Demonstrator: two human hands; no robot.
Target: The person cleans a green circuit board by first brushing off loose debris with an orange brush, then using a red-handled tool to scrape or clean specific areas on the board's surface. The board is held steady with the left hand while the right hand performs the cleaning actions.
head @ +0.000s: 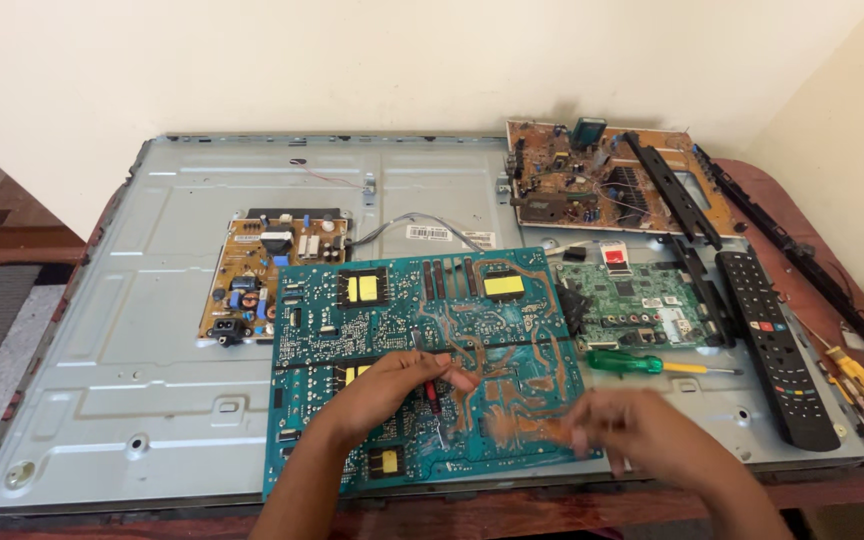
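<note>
Metal back panel (102, 330) of a flat screen, lying face-down and covering most of a reddish wooden table (782, 200). Toward the panel's left-centre, a small tan power board (252, 275), screwed down, with a grey cable running right from its top edge. Overlapping its right side, a large teal circuit board (432, 340), solder side up, reaching down to the panel's near edge. Left hand (392, 385) resting on the teal board near its middle, fingers curled around a thin red-tipped probe (431, 392) whose tip touches the board. Right hand (642, 435) over the board's near right corner, blurred; grip impossible to tell, though something orange shows at the fingertips. Just right of the teal board, a green main board (642, 300) fixed to the panel, and below it a green-handled screwdriver (624, 362) lying flat, shaft pointing right. At the far right corner, a brown circuit board (572, 190) with black bars laid across it. Near the panel's right edge, a black remote control (777, 345), lengthwise. On bare table beyond, a yellow tool (860, 380) close to the right edge.
</note>
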